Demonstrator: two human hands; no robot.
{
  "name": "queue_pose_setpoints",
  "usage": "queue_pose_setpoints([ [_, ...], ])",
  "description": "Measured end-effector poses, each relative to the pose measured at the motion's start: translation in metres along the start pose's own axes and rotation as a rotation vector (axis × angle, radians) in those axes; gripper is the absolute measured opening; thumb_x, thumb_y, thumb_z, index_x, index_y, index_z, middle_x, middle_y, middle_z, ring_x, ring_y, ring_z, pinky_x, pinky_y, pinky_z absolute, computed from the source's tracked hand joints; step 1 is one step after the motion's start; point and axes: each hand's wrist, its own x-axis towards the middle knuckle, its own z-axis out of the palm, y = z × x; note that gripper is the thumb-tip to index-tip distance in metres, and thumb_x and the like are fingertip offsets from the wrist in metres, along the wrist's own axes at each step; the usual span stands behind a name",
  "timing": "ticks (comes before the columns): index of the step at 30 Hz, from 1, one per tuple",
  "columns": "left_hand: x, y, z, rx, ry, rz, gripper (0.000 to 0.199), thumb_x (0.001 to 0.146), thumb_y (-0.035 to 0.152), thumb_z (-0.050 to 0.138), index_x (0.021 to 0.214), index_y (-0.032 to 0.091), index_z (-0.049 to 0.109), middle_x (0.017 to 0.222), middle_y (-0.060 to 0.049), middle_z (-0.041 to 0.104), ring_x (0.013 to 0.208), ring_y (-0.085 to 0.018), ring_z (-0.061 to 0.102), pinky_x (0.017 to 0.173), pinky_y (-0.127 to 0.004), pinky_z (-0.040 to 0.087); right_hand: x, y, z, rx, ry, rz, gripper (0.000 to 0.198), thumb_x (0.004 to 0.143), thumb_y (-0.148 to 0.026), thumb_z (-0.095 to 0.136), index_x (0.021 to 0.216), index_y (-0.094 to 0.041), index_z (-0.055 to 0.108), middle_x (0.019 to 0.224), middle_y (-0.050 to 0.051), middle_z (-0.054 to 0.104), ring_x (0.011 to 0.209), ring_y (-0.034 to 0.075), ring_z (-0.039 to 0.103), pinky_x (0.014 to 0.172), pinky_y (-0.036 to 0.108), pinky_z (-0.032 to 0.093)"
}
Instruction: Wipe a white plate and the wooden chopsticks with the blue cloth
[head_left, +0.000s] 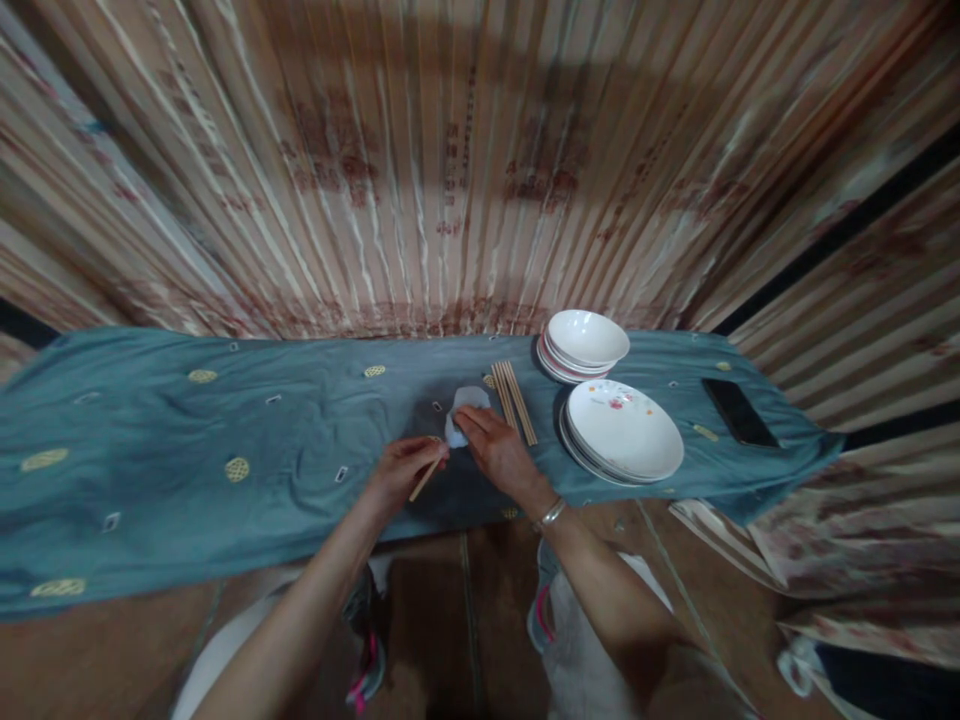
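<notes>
My left hand (410, 464) is closed in a pinch around a wooden chopstick (424, 483), whose lower end slants down toward the table's front edge. My right hand (496, 446), with a silver bangle at the wrist, has its fingers pressed on a pale bluish-white cloth (470, 398). The cloth lies just beyond the left fingertips; the chopstick's upper end is hidden there. Right of the cloth, several more chopsticks (516, 400) lie side by side on the table, close to my right fingers.
A stack of white bowls (589, 338) stands at the back right. In front of it is a stack of floral white plates (622, 430). A black phone (739, 411) lies farther right. The teal tablecloth (172, 420) is wrinkled, and a pleated curtain (420, 180) hangs behind.
</notes>
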Motion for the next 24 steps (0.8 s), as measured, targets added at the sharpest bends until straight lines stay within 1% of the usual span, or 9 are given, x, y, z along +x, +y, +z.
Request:
queue_pose_setpoints([
  [3,-0.001,-0.002,-0.001,-0.011,0.008,-0.031,0.029,0.046,0.038,0.079,0.056,0.014,0.066,0.049,0.000,0.059,0.045,-0.008,0.049,0.043,-0.020,0.030,0.001,0.008,0.001,-0.022,0.004,0.013,0.039,0.085,-0.005,0.040,0.120,-0.013,0.055,0.121,0.014,0.057,0.106,0.023,0.053,0.096,0.040,0.045],
  [6,-0.005,-0.004,-0.002,0.022,-0.024,-0.022,0.027,0.049,0.038,0.078,0.055,0.014,0.066,0.049,0.001,0.058,0.043,-0.007,0.046,0.043,-0.020,0.029,0.002,0.019,0.002,-0.002,0.031,0.063,0.041,0.084,-0.003,0.039,0.119,-0.014,0.056,0.120,0.013,0.058,0.108,0.023,0.053,0.097,0.040,0.044],
  [9,-0.012,-0.004,-0.003,0.042,-0.070,-0.015,0.027,0.052,0.038,0.077,0.054,0.014,0.065,0.047,0.001,0.056,0.041,-0.006,0.043,0.042,-0.020,0.027,0.002,0.026,0.002,0.072,0.088,0.115,0.041,0.083,-0.004,0.039,0.119,-0.014,0.057,0.120,0.013,0.059,0.112,0.022,0.052,0.099,0.039,0.043],
  [12,-0.018,-0.005,-0.005,0.046,-0.104,-0.029,0.027,0.051,0.038,0.076,0.051,0.014,0.064,0.046,0.001,0.055,0.039,-0.005,0.039,0.041,-0.020,0.024,0.004,0.030,0.001,0.198,0.156,0.192,0.040,0.083,-0.007,0.042,0.120,-0.015,0.057,0.122,0.013,0.059,0.117,0.022,0.051,0.102,0.039,0.040],
  [15,-0.021,-0.006,-0.009,0.048,-0.104,-0.032,0.025,0.051,0.036,0.076,0.050,0.014,0.064,0.045,0.000,0.055,0.039,-0.005,0.039,0.041,-0.020,0.024,0.006,0.031,0.001,0.434,0.243,0.326,0.036,0.082,-0.014,0.048,0.115,-0.021,0.061,0.118,0.008,0.063,0.112,0.021,0.054,0.099,0.038,0.040],
  [17,-0.021,-0.006,-0.013,0.017,-0.083,-0.038,0.023,0.050,0.034,0.076,0.051,0.014,0.065,0.047,0.000,0.057,0.041,-0.006,0.043,0.042,-0.020,0.028,0.009,0.030,0.003,0.654,0.300,0.454,0.027,0.080,-0.023,0.054,0.104,-0.023,0.067,0.104,0.004,0.068,0.099,0.021,0.060,0.090,0.036,0.045],
  [19,-0.021,-0.003,-0.016,-0.048,-0.045,-0.049,0.023,0.047,0.032,0.078,0.053,0.014,0.065,0.049,-0.001,0.059,0.044,-0.008,0.048,0.043,-0.019,0.032,0.013,0.027,0.006,0.896,0.343,0.589,0.019,0.075,-0.030,0.061,0.090,-0.021,0.071,0.086,0.002,0.070,0.083,0.020,0.062,0.078,0.033,0.048],
  [22,-0.018,0.004,-0.019,-0.156,0.036,-0.055,0.025,0.043,0.030,0.080,0.054,0.014,0.065,0.052,0.000,0.062,0.047,-0.008,0.052,0.046,-0.018,0.036,0.015,0.020,0.013,1.220,0.321,0.752,0.022,0.067,-0.037,0.068,0.079,-0.018,0.070,0.071,0.000,0.067,0.066,0.015,0.058,0.065,0.028,0.047],
  [24,-0.015,0.006,-0.018,-0.201,0.078,-0.038,0.026,0.042,0.031,0.081,0.056,0.014,0.066,0.054,0.000,0.063,0.049,-0.008,0.053,0.047,-0.018,0.037,0.016,0.015,0.019,1.332,0.245,0.803,0.026,0.064,-0.040,0.070,0.075,-0.017,0.068,0.066,-0.001,0.064,0.059,0.013,0.055,0.059,0.026,0.045],
])
